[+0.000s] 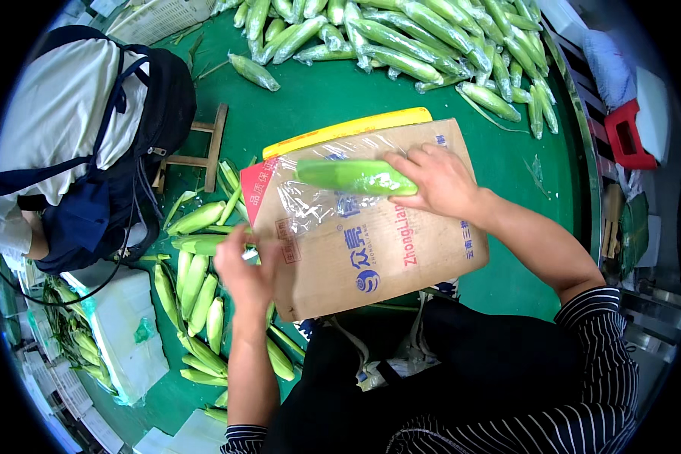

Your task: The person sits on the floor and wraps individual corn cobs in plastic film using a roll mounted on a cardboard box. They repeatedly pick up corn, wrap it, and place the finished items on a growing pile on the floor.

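Observation:
My right hand (438,180) is closed around the right end of a green husked ear of corn (346,176). The ear lies over a sheet of clear plastic film (298,213), on top of a flat brown cardboard piece (431,244) that bears printed writing. To the left, my left hand (247,267) is blurred at the board's edge. Its fingers look spread, with no held thing visible in them. Just beyond those fingers, another unwrapped ear (197,244) lies on the green floor.
A yellow strip (346,131) borders the board's far edge. Film-wrapped corn (408,42) is heaped beyond it. Unwrapped ears (196,289) lie at left, near a white foam box (119,323). Another person (91,108) is close by, beside a wooden stool (207,147). A red stool (630,136) stands right.

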`<action>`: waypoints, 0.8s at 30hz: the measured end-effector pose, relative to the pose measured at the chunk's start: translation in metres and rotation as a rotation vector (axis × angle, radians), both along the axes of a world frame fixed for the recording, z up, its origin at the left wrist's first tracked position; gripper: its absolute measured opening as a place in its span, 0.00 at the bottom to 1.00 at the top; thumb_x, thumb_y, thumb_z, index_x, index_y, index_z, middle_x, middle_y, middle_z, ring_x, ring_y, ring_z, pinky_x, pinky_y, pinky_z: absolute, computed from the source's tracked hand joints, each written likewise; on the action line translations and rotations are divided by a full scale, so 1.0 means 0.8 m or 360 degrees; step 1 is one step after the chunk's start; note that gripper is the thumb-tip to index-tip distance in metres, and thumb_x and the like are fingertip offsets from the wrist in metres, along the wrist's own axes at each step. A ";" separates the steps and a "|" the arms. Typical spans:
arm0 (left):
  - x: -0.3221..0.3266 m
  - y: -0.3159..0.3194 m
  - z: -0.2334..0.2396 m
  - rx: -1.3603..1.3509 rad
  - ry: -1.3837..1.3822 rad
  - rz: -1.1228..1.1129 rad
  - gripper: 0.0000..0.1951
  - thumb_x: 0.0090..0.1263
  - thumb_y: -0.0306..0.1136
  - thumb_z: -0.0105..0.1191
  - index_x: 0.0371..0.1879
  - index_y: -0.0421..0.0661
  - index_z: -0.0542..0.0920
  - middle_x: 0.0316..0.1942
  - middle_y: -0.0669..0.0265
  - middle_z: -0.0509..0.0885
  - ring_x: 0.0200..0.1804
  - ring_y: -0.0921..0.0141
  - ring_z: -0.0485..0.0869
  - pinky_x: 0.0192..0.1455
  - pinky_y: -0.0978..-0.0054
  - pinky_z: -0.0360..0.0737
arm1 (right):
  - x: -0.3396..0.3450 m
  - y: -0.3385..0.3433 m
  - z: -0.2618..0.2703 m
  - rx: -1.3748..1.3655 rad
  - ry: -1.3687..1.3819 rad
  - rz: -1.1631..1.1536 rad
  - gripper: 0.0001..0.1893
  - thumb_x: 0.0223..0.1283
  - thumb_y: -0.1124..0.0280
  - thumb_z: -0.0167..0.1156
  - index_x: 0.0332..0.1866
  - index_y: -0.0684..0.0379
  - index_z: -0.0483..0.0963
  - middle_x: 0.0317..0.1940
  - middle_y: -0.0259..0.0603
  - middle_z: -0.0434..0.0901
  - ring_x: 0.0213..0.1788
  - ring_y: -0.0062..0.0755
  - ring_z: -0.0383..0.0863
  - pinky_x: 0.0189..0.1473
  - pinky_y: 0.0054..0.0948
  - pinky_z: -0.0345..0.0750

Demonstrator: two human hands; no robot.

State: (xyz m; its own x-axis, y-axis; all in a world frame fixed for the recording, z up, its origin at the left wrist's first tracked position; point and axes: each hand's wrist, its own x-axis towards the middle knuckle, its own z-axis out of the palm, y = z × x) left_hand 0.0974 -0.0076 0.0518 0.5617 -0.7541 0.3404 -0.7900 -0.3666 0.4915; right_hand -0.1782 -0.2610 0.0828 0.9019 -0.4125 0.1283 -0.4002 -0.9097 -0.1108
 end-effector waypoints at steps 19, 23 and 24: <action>-0.108 -0.018 0.034 0.0408 0.0164 -0.0791 0.28 0.74 0.46 0.58 0.69 0.44 0.75 0.68 0.56 0.80 0.72 0.56 0.75 0.76 0.50 0.66 | 0.009 0.086 0.030 0.0367 0.0453 0.0553 0.38 0.56 0.41 0.70 0.67 0.56 0.73 0.45 0.45 0.81 0.51 0.47 0.82 0.56 0.45 0.78; -0.054 -0.167 0.048 0.0318 -0.0805 -0.0658 0.24 0.75 0.51 0.55 0.63 0.52 0.82 0.67 0.63 0.81 0.73 0.57 0.73 0.75 0.43 0.64 | 0.036 0.018 0.024 0.0274 0.0020 0.0068 0.41 0.55 0.41 0.71 0.67 0.59 0.72 0.53 0.43 0.79 0.61 0.48 0.78 0.64 0.50 0.72; -0.038 -0.204 0.055 0.0232 -0.1004 -0.0544 0.22 0.75 0.50 0.55 0.62 0.51 0.83 0.67 0.64 0.81 0.72 0.58 0.74 0.74 0.43 0.65 | 0.041 0.003 0.020 0.0402 -0.0133 0.0054 0.42 0.54 0.42 0.72 0.68 0.59 0.72 0.56 0.42 0.77 0.63 0.48 0.76 0.66 0.52 0.70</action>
State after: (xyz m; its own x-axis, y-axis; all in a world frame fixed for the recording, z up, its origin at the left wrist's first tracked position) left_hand 0.0667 -0.1706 0.0961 0.0174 -0.9145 0.4042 -0.9886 -0.0762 -0.1298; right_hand -0.1451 -0.2588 0.0986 0.9062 -0.4108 0.0999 -0.3501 -0.8617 -0.3674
